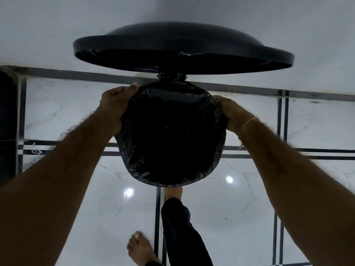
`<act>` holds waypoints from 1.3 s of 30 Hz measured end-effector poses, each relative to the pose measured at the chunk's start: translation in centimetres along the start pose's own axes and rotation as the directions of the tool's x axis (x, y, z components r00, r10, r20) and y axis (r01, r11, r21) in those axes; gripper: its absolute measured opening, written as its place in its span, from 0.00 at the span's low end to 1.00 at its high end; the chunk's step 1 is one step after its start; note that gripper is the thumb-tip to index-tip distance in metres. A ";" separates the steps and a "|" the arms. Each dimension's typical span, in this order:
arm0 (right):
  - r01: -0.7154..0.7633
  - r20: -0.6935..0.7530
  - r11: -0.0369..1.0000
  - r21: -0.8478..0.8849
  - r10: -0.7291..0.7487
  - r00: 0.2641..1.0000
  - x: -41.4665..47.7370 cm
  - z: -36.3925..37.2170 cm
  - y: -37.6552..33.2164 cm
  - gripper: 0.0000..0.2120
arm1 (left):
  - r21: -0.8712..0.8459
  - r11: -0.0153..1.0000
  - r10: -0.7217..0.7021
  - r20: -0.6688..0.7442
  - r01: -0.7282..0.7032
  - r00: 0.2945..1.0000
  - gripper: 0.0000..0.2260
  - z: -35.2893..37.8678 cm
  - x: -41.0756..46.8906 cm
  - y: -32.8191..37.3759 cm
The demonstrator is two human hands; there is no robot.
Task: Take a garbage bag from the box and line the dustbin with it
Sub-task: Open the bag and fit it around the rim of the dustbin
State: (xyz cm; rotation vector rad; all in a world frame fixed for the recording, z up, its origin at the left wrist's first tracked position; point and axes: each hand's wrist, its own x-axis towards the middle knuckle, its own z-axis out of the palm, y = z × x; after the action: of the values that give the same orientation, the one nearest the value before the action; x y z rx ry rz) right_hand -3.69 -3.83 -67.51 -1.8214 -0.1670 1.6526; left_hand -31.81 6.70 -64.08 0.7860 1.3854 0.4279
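I look straight down into a round dustbin whose rim is covered by a black garbage bag (171, 131). The bag's crinkled edge is folded over the rim all the way round. The bin's black lid (182, 48) stands raised at the far side, on its hinge. My left hand (115, 100) grips the bag's edge at the rim's upper left. My right hand (230, 112) grips the edge at the rim's upper right. The box is not in view.
The bin stands on a glossy white marble floor (269, 189) with dark inlay lines, close to a white wall (288, 25). One foot (172, 192) sits at the bin's near base, the other foot (141, 248) lies nearer me. A dark object (7, 121) is at the left edge.
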 end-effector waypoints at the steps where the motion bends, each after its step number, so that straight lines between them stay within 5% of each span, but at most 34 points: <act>1: 0.054 -0.010 0.998 0.032 -0.054 0.998 -0.7 -0.4 0.5 0.13 | -0.006 1.000 -0.019 -0.010 0.019 1.000 0.10 0.1 0.0 0.0; 7: 0.253 -0.011 0.967 -0.038 -0.254 0.967 -4.8 -1.5 3.4 0.22 | -0.051 0.997 -0.069 -0.068 0.065 0.995 0.12 -0.3 0.0 -0.4; 13: 0.070 0.001 0.997 0.041 -0.070 0.998 -3.7 -1.7 3.5 0.19 | -0.030 0.994 -0.112 -0.104 0.109 0.988 0.14 -0.3 0.1 -0.8; 15: 0.056 -0.039 0.998 -0.037 -0.058 0.998 -3.3 -1.4 3.5 0.10 | -0.026 0.993 -0.115 -0.120 0.112 0.986 0.15 -0.2 0.1 -0.9; 19: 0.212 -0.175 0.968 -0.131 -0.233 0.957 -4.8 -0.5 3.5 0.12 | -0.031 0.995 -0.101 -0.138 0.097 0.985 0.16 -0.5 0.1 -1.3; 23: 0.276 -0.139 0.942 -0.192 -0.304 0.942 -6.7 0.0 3.9 0.19 | -0.006 0.996 -0.087 -0.161 0.087 0.983 0.16 -0.4 0.2 -1.3; 28: -0.045 0.064 0.998 0.045 0.042 0.997 -5.7 -1.5 3.6 0.26 | 0.033 0.997 -0.062 -0.172 0.068 0.983 0.17 0.2 0.2 -1.4; 33: 0.010 -0.033 0.993 0.118 -0.006 0.999 -6.0 -1.6 4.2 0.26 | -0.008 0.994 -0.109 -0.170 0.110 0.979 0.23 -1.2 -0.5 -2.0; 36: 0.070 -0.084 0.989 0.127 -0.059 0.995 -6.2 -1.3 4.7 0.18 | -0.006 0.999 -0.040 -0.131 0.039 0.991 0.16 -2.1 -1.5 -3.5; 39: -0.060 -0.088 0.991 0.120 0.071 0.994 -5.7 -0.6 4.3 0.21 | -0.016 1.000 -0.026 -0.078 0.025 0.997 0.13 -2.7 -2.4 -4.6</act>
State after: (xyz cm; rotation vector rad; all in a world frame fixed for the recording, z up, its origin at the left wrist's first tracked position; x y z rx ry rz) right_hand -5.65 -10.25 -65.07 -1.8262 0.0295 1.5847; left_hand -35.64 2.50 -65.63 0.7447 1.4619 0.4529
